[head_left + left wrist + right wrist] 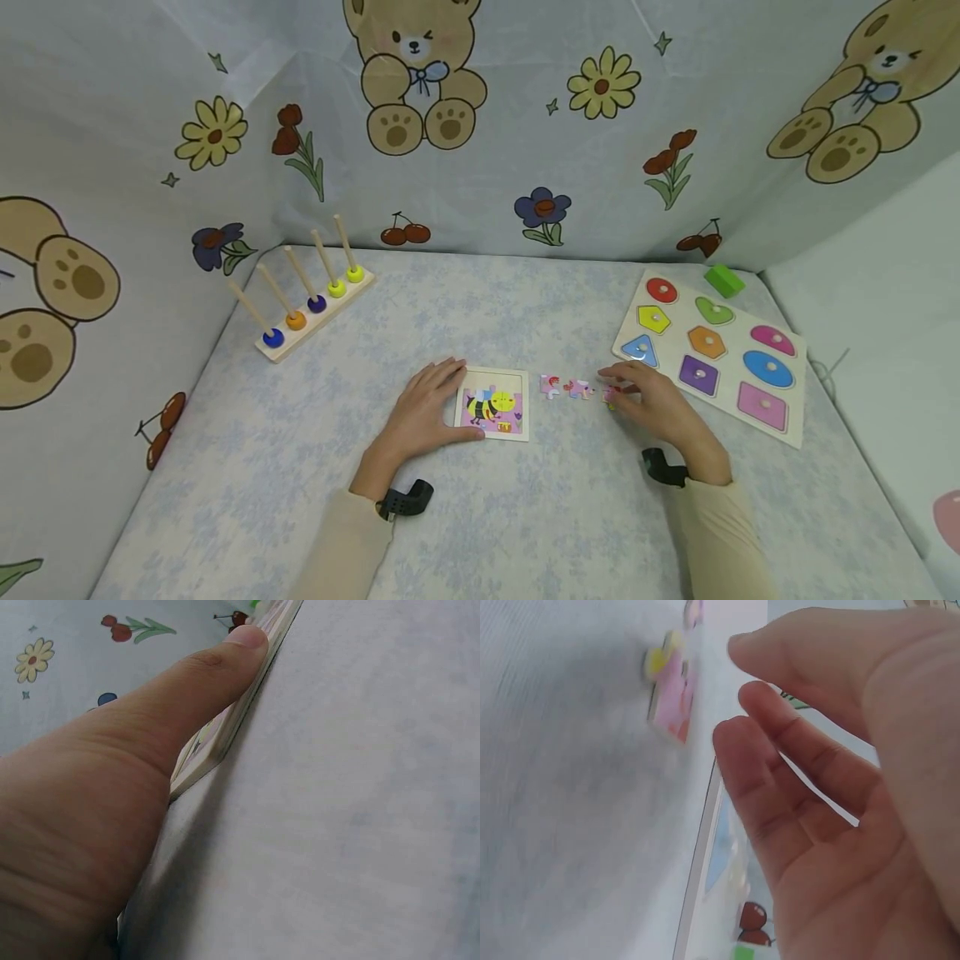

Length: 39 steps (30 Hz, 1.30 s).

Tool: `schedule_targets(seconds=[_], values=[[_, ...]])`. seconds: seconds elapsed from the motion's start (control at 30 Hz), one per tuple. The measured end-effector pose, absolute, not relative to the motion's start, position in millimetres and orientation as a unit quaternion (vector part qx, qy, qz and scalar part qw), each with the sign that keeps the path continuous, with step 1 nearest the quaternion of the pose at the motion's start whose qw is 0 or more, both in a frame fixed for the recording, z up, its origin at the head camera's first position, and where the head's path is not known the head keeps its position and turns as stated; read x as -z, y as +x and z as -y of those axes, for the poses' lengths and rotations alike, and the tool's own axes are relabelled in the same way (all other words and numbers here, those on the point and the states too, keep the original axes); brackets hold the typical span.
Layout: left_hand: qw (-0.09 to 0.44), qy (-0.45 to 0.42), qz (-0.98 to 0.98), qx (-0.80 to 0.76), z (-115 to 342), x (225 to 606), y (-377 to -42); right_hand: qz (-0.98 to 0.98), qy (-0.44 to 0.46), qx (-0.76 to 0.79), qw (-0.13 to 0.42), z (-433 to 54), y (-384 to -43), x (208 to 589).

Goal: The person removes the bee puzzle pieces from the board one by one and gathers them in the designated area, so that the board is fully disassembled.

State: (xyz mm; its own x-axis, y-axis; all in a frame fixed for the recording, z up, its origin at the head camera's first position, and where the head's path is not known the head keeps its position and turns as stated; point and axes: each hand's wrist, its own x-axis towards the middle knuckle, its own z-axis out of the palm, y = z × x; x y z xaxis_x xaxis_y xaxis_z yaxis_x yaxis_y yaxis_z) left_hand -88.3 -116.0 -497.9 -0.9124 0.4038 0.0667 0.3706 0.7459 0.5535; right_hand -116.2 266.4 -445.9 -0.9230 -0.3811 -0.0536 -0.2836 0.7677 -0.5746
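A square wooden jigsaw puzzle (492, 374) with a bee picture lies on the table. My left hand (424, 411) holds it at its left side, fingertips at the upper left corner and thumb along the near edge. The thumb (217, 664) lies over the edge in the left wrist view. Right of the frame, a puzzle piece (550, 386) and a second piece (578, 388) lie in a row. Over a third piece (608, 397) hovers my right hand (651, 406). In the right wrist view, its thumb and fingers are apart, with a pink-and-yellow piece (673, 701) beyond them.
A shape board (727, 398) with knobbed coloured shapes lies right of my right hand. Behind it is a green block (724, 281). At the back left stands a wooden peg stand (279, 353) with coloured rings. A printed cloth wall (480, 208) borders the table's back.
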Motion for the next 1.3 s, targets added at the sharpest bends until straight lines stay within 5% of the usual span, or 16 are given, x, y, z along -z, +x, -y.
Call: schedule_targets(seconds=[0.73, 1.3], values=[[0.025, 0.207, -0.935, -0.285, 115.7, 498.5, -87.9, -0.905, -0.254, 0.337, 0.058, -196.4, -123.0, 443.1], [0.025, 0.213, -0.937, -0.275, 115.9, 498.7, -88.9, -0.886, -0.291, 0.349, 0.098, -150.0, -123.6, 440.6]])
